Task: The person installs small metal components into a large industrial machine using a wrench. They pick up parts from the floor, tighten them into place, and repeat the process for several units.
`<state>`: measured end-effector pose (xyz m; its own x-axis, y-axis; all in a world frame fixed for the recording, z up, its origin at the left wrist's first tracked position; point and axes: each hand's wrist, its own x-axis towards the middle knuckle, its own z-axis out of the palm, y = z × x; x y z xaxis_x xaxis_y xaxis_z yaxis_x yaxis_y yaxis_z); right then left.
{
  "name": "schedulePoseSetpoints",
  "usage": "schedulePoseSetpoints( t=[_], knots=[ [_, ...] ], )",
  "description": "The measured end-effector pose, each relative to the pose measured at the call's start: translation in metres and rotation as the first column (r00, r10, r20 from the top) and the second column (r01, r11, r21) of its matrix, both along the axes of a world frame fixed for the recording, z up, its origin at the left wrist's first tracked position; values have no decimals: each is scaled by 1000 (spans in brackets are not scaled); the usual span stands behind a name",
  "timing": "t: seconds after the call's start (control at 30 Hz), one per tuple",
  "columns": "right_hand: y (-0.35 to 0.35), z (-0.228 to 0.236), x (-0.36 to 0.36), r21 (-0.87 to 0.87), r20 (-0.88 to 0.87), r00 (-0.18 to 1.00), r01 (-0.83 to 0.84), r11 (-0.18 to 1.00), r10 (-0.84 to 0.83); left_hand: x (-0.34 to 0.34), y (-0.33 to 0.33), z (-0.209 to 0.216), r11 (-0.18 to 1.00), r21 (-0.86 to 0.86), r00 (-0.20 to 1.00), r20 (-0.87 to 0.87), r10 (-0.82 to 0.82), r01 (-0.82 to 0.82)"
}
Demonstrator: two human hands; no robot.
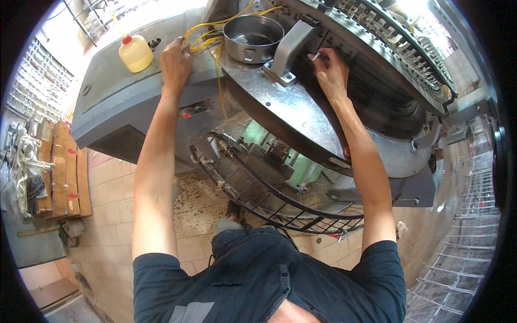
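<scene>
My left hand (pixel 176 63) rests on the grey machine top (pixel 105 89), fingers curled together beside a bundle of yellow cord (pixel 207 42). What those fingers hold, if anything, is hidden. My right hand (pixel 333 74) reaches in past a grey metal bracket (pixel 291 51) toward the dark curved inside of the machine (pixel 382 89). Between its thumb and fingers is a small white stick-like piece (pixel 316 56). A round steel pan (pixel 250 53) stands on the polished metal plate (pixel 285 105) between my hands.
A bottle of pale yellow liquid with a red cap (pixel 135 55) stands left of my left hand. Rows of metal parts (pixel 388 37) line the machine's upper right. Below curves a black metal rail (pixel 280 202). Wooden boards (pixel 63 167) lean at far left, wire racks (pixel 468 226) at right.
</scene>
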<state>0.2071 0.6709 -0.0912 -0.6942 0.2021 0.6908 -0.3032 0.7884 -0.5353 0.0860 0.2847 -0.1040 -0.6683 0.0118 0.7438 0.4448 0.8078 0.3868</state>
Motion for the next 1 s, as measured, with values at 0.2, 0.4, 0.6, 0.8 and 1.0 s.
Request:
schedulePoseSetpoints(
  t=[0.2,0.4,0.6,0.8,1.0],
  knots=[
    [2,2,1,-49,179,982,66,997,-56,0,1,0,1000,0,1000,17,3,-3],
    [-2,4,7,-62,165,984,-52,997,62,-3,1,-1,1000,0,999,50,14,-14],
    [-2,3,6,90,56,991,115,989,-120,-9,-4,-6,999,-44,999,29,19,-18],
    [2,-4,1,19,-82,997,-10,1000,12,-11,-6,-7,998,-60,1000,15,23,-22],
    [1,-3,3,-129,51,996,-69,989,76,-3,1,0,1000,19,994,107,-5,3]
  ],
)
